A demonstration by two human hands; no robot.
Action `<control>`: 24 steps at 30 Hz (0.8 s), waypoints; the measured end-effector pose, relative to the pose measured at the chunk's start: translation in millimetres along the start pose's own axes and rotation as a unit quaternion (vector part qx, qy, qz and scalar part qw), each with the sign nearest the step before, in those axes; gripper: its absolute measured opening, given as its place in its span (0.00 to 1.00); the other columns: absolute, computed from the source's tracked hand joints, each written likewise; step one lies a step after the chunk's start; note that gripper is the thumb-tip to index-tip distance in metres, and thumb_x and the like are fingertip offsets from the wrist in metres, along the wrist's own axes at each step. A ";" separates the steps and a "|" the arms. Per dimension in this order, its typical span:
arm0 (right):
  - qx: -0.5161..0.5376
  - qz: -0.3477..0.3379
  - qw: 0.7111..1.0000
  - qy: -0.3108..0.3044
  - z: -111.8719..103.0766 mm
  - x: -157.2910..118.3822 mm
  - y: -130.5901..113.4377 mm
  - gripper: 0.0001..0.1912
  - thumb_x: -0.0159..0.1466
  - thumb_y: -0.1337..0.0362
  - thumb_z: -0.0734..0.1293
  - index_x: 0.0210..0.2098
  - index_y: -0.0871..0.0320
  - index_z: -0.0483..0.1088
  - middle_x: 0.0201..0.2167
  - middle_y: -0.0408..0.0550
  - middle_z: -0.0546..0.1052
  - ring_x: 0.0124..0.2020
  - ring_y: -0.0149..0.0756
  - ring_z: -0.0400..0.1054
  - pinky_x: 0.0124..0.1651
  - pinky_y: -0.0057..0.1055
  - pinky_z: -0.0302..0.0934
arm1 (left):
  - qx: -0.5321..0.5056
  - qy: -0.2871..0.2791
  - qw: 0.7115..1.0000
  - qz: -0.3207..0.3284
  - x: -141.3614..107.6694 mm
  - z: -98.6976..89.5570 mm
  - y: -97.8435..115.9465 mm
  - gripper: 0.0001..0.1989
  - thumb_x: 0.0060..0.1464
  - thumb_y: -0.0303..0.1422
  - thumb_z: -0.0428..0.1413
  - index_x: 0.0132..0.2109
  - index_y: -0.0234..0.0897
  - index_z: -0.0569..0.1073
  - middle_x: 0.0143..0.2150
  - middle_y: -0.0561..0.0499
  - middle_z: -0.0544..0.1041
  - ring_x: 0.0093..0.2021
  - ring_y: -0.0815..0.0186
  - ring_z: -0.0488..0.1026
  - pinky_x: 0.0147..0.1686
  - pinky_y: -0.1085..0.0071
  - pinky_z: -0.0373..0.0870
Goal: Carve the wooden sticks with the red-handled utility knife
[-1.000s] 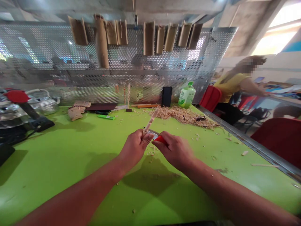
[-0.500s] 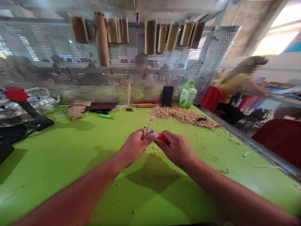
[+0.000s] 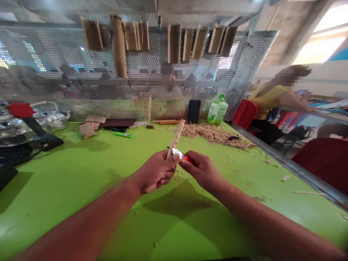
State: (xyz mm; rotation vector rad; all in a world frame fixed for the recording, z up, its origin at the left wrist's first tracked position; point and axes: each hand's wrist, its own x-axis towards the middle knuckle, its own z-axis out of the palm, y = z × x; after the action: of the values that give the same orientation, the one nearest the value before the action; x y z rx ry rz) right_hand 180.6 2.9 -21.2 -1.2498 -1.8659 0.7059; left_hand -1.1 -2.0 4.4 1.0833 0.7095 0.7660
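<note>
A perforated metal screen [image 3: 67, 72] runs across the back of the bench, with a row of curved brown strips [image 3: 174, 43] hanging along its top. Below it spreads a bright green table [image 3: 67, 214], scattered with pale wood chips. A heap of shavings [image 3: 212, 133] lies toward the far side, and behind it stand a black slab [image 3: 194, 111] and a plastic bottle [image 3: 217, 110] with a green cap. Farther left are a small green bar [image 3: 123, 135] and some folded brown pieces [image 3: 87, 129]. At the left edge sits a clamp [image 3: 19, 110] with a red top, by a crumpled clear bag [image 3: 51, 121]. Off to the right, a person in a yellow shirt [image 3: 268, 99] sits beyond the table's metal edge, turned away, beside a red chair [image 3: 244, 112].

The left hand [image 3: 156, 172] is closed around the lower end of a wooden stick [image 3: 176, 139], which tilts up and away over the table. The right hand [image 3: 201, 170] is nearly closed, pinching a red-handled knife [image 3: 181, 155]. Its bright blade sits right at the stick, just by the left thumb [image 3: 174, 158], though I can't tell if it touches the wood.
</note>
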 end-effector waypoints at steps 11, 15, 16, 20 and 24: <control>0.359 0.031 0.932 -0.024 -7.4 7.7 4.9 0.21 0.62 0.45 0.65 0.27 0.55 0.60 0.14 0.34 0.59 0.12 0.25 0.51 0.13 0.23 0.43 | -0.146 -0.017 0.989 0.013 -0.5 -2.0 3.9 0.14 0.55 0.36 0.60 0.34 0.37 0.60 0.24 0.61 0.57 0.17 0.81 0.51 0.15 0.83 0.50; 0.240 0.014 0.970 -0.040 -8.2 8.0 6.7 0.17 0.61 0.49 0.68 0.38 0.55 0.64 0.20 0.33 0.61 0.16 0.24 0.53 0.17 0.23 0.49 | -0.124 0.000 0.992 0.025 0.3 -1.8 2.2 0.09 0.55 0.30 0.58 0.40 0.36 0.65 0.25 0.59 0.61 0.19 0.79 0.57 0.17 0.82 0.55; 0.199 0.001 0.979 -0.041 -7.3 7.3 6.5 0.16 0.61 0.51 0.69 0.40 0.55 0.65 0.21 0.34 0.61 0.18 0.24 0.54 0.18 0.23 0.50 | -0.122 0.005 0.992 0.028 0.6 -1.9 1.4 0.08 0.55 0.29 0.57 0.41 0.36 0.66 0.26 0.58 0.62 0.20 0.78 0.58 0.17 0.82 0.56; 0.091 -0.058 0.993 -0.038 -5.7 4.6 3.8 0.14 0.65 0.53 0.65 0.41 0.58 0.68 0.24 0.38 0.65 0.22 0.26 0.58 0.24 0.25 0.54 | -0.098 0.008 0.995 0.016 1.3 -2.2 -0.7 0.07 0.55 0.28 0.56 0.40 0.37 0.65 0.27 0.57 0.64 0.19 0.77 0.61 0.17 0.81 0.58; 0.030 -0.074 0.997 -0.013 -11.2 5.0 2.0 0.17 0.69 0.53 0.57 0.36 0.59 0.69 0.21 0.40 0.66 0.21 0.28 0.59 0.25 0.26 0.54 | -0.059 0.022 0.998 0.016 0.6 -0.9 1.1 0.07 0.58 0.33 0.54 0.44 0.38 0.66 0.27 0.58 0.64 0.16 0.78 0.58 0.11 0.81 0.56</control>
State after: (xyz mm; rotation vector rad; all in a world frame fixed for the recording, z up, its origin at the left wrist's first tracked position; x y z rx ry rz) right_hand 189.8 8.6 -15.1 -1.0577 -1.9223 0.6957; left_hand -1.7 -0.8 5.1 0.9747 0.6768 0.8509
